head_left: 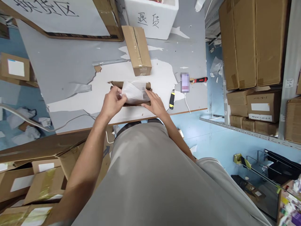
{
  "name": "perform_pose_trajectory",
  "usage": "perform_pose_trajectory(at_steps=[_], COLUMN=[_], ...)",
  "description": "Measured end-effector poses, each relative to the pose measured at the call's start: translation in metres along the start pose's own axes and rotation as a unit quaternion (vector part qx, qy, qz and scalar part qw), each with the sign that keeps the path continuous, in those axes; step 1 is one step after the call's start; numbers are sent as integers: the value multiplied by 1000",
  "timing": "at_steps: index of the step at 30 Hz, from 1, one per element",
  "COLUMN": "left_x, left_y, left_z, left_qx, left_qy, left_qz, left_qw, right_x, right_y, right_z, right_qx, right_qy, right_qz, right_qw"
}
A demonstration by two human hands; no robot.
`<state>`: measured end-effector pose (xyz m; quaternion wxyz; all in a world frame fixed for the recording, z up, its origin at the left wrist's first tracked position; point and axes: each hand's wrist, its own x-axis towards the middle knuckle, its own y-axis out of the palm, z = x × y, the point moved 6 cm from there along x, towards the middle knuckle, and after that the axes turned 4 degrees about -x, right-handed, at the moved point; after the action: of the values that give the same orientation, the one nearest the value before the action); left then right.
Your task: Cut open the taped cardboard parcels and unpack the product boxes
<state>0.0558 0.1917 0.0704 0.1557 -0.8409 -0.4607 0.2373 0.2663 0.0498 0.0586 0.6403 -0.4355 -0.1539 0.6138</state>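
An opened cardboard box [117, 84] lies on the worktable close to my body. White, translucent wrapping [134, 91] fills its opening; whatever it wraps is hidden. My left hand [114, 102] is closed at the box's left end, thumb and fingers pinching the edge of the wrapping. At the right end, my right hand [154, 103] grips the box with its fingers on the far side and its thumb at the near edge. A second, taped cardboard box [138, 51] lies just behind.
On the right are a yellow-black utility knife [172, 99], a phone [185, 82] with a cable and a red-black knife [199, 80]. A white foam box [151, 18] and a large labelled carton [108, 18] stand at the back. Cartons [254, 44] fill the right shelf.
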Motion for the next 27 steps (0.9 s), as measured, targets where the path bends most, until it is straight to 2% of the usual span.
perform_pose_trajectory(at_steps=[3, 10, 13, 17, 20, 22, 25, 27], left_x=[1, -12, -25, -37, -40, -41, -43, -47], left_y=[-2, 3, 4, 5, 12, 19, 31, 35], left_z=[-9, -48, -64, -80, -83, -80, -78, -80], left_qx=[-35, -136, -155, -128, -163, -209, -270, -291], left_qy=[13, 68, 92, 125, 137, 127, 112, 109], left_qz=[-4, 50, 58, 25, -11, -30, -39, -20], left_qw=[999, 987, 982, 984, 977, 969, 956, 950], right_x=[6, 13, 5, -13, -29, -38, -49, -55], right_y=[-3, -14, -21, -36, -48, -54, -61, -68], right_z=[5, 28, 40, 52, 56, 57, 55, 50], right_qx=[-15, -19, 33, 157, 248, 287, 282, 244], right_qy=[-10, -83, -114, -141, -150, -150, -156, -161], right_qz=[-6, -4, -29, -95, -124, -117, -108, -134], right_qw=[1000, 996, 992, 973, 949, 939, 940, 947])
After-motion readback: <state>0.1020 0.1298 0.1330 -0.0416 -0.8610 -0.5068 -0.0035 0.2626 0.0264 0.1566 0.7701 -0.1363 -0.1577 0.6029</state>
